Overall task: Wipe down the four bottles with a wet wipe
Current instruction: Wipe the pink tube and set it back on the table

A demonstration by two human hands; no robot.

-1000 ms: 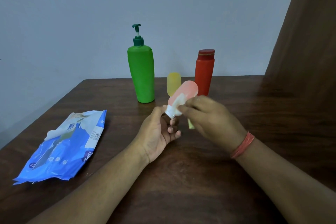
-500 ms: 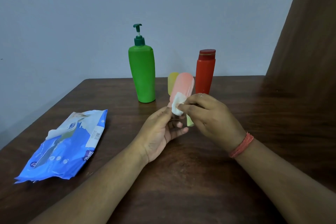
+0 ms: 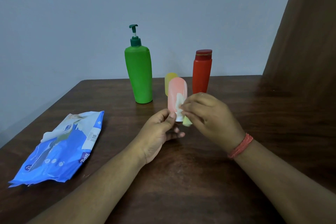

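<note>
A plain grey-blue wall backs the dark wooden counter in front of you, with a brown panel rising at the far right. Just above the middle of that counter you hold the pink bottle upright, cap end down: your left hand grips its lower end, fingers and thumb curled round the white cap, while the rounded bottom points up. Your right hand pinches the wet wipe, a small white wad, and presses it against the right side of the pink bottle's body. A thin band of red threads sits on your right wrist. Directly behind the pink bottle, and partly hidden by it, stands the yellow bottle; a pale yellow-green piece shows just below your right fingers, and you cannot tell from here whether it belongs to that bottle. To the left of these stands the tall green pump bottle, upright with its dark green pump head turned right. To the right stands the red bottle with its darker red cap, also upright and near the back edge. Well apart from the bottles, on the left side of the counter, the blue wipe packet lies flat, its label flap lifted.
</note>
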